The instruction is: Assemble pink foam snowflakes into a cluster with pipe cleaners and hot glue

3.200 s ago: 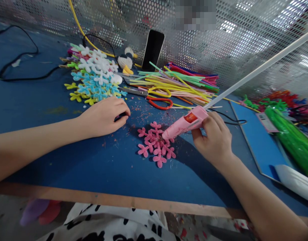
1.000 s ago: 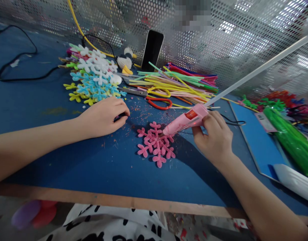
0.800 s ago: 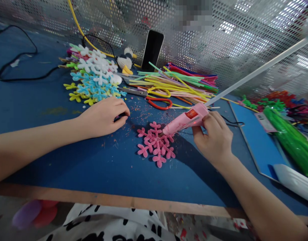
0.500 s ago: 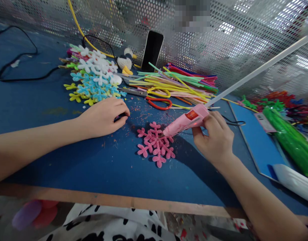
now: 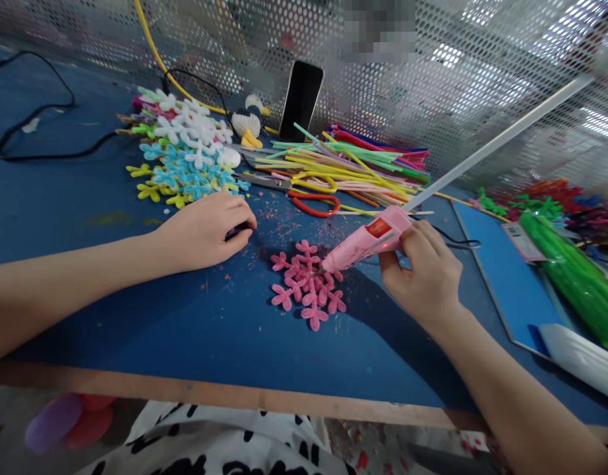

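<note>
Key relation: nozzle to centre of the pink snowflake. Snowflake lies flat on the blue table, between the two hands; roughly round, so no real long axis of its own. Right hand is to its right, fingers clamped on the pink glue gun; far-side fingers hidden. Gun's long axis slants down-left into the snowflake, nozzle at its middle; can't tell if it's touching or just above. Glue stick pokes out the gun's back, up and right of the snowflake. Left hand rests up-left of the snowflake, fingers curled, not touching it; dark patch under them, can't tell if object or shadow, nor if they grip anything. Left fingertips look slightly nearer, but only the right hand's tool reaches in.
</note>
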